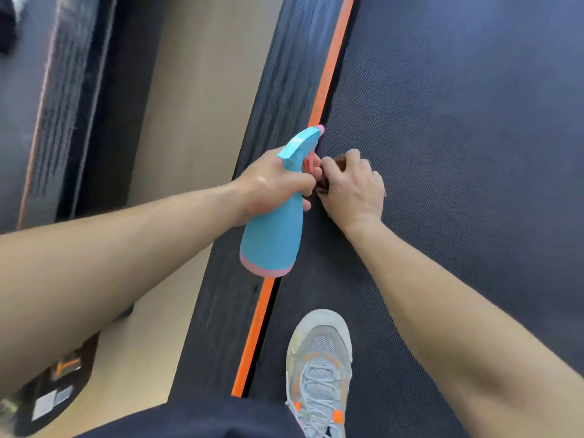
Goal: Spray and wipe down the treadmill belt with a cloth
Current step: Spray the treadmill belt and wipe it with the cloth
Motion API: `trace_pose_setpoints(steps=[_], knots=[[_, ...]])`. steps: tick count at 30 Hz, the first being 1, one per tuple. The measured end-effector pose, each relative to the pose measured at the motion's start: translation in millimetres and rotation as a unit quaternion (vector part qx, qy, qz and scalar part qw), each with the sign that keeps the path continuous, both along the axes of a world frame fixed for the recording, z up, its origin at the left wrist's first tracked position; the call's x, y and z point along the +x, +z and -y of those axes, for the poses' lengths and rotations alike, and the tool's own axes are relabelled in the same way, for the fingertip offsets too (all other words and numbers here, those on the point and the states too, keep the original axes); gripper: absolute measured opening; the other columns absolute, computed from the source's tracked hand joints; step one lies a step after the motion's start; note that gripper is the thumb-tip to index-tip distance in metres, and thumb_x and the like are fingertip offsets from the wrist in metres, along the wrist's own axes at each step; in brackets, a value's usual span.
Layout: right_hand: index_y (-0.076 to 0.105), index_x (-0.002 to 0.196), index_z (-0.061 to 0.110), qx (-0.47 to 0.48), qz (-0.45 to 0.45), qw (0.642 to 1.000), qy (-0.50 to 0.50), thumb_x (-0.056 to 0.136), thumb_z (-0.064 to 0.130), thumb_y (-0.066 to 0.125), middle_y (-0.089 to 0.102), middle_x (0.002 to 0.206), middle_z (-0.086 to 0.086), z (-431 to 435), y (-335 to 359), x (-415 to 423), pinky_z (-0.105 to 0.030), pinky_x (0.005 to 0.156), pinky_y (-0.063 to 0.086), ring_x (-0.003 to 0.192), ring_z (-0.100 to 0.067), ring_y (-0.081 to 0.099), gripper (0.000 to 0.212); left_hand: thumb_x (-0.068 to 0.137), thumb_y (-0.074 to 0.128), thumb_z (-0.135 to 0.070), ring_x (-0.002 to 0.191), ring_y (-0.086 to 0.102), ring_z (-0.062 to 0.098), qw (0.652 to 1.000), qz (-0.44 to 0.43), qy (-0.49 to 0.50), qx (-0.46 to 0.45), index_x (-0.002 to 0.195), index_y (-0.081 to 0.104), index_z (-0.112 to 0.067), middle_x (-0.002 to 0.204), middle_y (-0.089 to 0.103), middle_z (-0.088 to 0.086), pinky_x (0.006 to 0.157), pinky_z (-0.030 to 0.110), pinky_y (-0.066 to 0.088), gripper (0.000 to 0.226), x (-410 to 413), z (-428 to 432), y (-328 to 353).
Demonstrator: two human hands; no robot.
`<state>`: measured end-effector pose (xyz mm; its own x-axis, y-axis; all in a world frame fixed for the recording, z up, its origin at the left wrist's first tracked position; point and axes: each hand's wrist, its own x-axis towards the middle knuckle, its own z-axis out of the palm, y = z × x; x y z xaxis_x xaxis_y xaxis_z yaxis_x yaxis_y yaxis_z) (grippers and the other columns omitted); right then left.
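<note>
My left hand (271,184) grips the neck of a turquoise spray bottle (273,238) with a pink base and pink trigger, held tilted over the left edge of the dark treadmill belt (458,121). Just to its right, my right hand (352,188) is curled round a small brown cloth (325,188), of which only a little shows between the fingers. Both hands nearly touch above the belt's left edge. The cloth's full shape is hidden.
An orange stripe (328,77) runs along the belt beside the black side rail (284,90). My grey sneaker (319,371) stands on the belt near the bottom. Beige floor (196,105) lies to the left, with another machine's edge (63,105) beyond.
</note>
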<state>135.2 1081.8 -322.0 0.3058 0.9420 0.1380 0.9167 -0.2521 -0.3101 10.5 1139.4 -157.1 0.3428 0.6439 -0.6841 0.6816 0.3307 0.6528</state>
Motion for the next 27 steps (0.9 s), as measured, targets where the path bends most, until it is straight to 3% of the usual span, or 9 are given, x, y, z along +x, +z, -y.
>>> trace_pose_setpoints(steps=[3, 7, 10, 14, 16, 18, 23, 25, 27], knots=[[0.062, 0.107, 0.020, 0.002, -0.035, 0.999, -0.006, 0.083, 0.038, 0.067, 0.053, 0.098, -0.014, 32, 6, -29, -0.042, 0.057, 0.045, 0.076, -0.034, 0.055, 0.030, 0.081, 0.061, 0.000, 0.073, 0.070, 0.019, 1.000, -0.004, 0.017, 0.001, 0.124, 0.065, -0.016, 0.120, 0.072, 0.012, 0.070, 0.029, 0.063, 0.046, -13, 1, 4], [0.065, 0.108, 0.021, 0.001, -0.041, 0.986, 0.163, 0.081, 0.035, 0.072, 0.054, 0.094, -0.011, 115, 2, -65, -0.040, 0.055, 0.042, 0.072, -0.032, 0.053, 0.032, 0.071, 0.060, -0.006, 0.084, 0.067, 0.026, 0.999, -0.012, 0.041, -0.010, 0.118, 0.062, -0.031, 0.113, 0.071, 0.008, 0.079, 0.036, 0.066, 0.053, -35, 6, 7], [0.063, 0.110, 0.024, 0.008, 0.016, 0.966, 0.259, 0.077, 0.035, 0.073, 0.056, 0.099, -0.012, 89, -1, -37, -0.039, 0.056, 0.042, 0.075, -0.032, 0.055, 0.036, 0.072, 0.061, -0.009, 0.098, 0.073, 0.035, 0.999, -0.038, 0.038, -0.004, 0.120, 0.066, -0.030, 0.123, 0.069, 0.010, 0.086, 0.045, 0.065, 0.053, -55, 10, 6], [0.060, 0.108, 0.021, -0.013, 0.013, 0.998, 0.057, 0.082, 0.037, 0.068, 0.052, 0.103, -0.015, 9, 4, -5, -0.041, 0.057, 0.045, 0.079, -0.035, 0.055, 0.032, 0.086, 0.061, 0.000, 0.082, 0.076, 0.030, 0.997, -0.065, 0.023, -0.027, 0.133, 0.062, -0.028, 0.124, 0.069, 0.005, 0.071, 0.028, 0.061, 0.055, -79, 21, -3], [0.061, 0.109, 0.019, -0.005, -0.013, 1.000, 0.007, 0.085, 0.034, 0.069, 0.052, 0.101, -0.016, 13, 6, -17, -0.041, 0.056, 0.045, 0.076, -0.035, 0.054, 0.029, 0.089, 0.061, -0.003, 0.087, 0.078, 0.030, 0.996, -0.082, 0.007, -0.040, 0.131, 0.061, -0.026, 0.125, 0.070, -0.001, 0.070, 0.025, 0.056, 0.048, -87, 26, -4], [0.062, 0.109, 0.020, -0.008, -0.039, 0.998, 0.042, 0.083, 0.033, 0.070, 0.051, 0.100, -0.014, 56, 10, -47, -0.040, 0.057, 0.044, 0.076, -0.034, 0.053, 0.030, 0.090, 0.062, -0.004, 0.087, 0.079, 0.027, 0.995, -0.091, 0.007, -0.044, 0.129, 0.062, -0.024, 0.125, 0.070, -0.004, 0.068, 0.021, 0.055, 0.044, -93, 30, -2], [0.063, 0.111, 0.023, -0.032, -0.015, 0.955, 0.296, 0.072, 0.032, 0.080, 0.054, 0.099, -0.009, 118, 4, -61, -0.038, 0.055, 0.044, 0.074, -0.030, 0.053, 0.043, 0.090, 0.062, -0.004, 0.090, 0.078, 0.029, 0.996, -0.089, 0.006, -0.031, 0.133, 0.060, -0.023, 0.126, 0.069, -0.001, 0.067, 0.019, 0.055, 0.047, -95, 33, 8], [0.062, 0.112, 0.024, -0.028, 0.026, 0.963, 0.268, 0.075, 0.034, 0.077, 0.054, 0.102, -0.011, 78, 2, -34, -0.038, 0.056, 0.044, 0.077, -0.032, 0.055, 0.041, 0.088, 0.063, -0.005, 0.086, 0.078, 0.030, 0.996, -0.083, 0.009, -0.028, 0.131, 0.060, -0.021, 0.126, 0.069, 0.000, 0.073, 0.026, 0.058, 0.046, -95, 32, 8], [0.062, 0.113, 0.022, -0.028, 0.022, 0.987, 0.155, 0.082, 0.037, 0.073, 0.052, 0.103, -0.014, 33, 6, -9, -0.041, 0.057, 0.047, 0.079, -0.034, 0.056, 0.036, 0.085, 0.064, -0.007, 0.079, 0.078, 0.026, 0.996, -0.078, 0.017, -0.027, 0.131, 0.061, -0.021, 0.126, 0.069, -0.001, 0.075, 0.028, 0.059, 0.048, -100, 34, 6]])
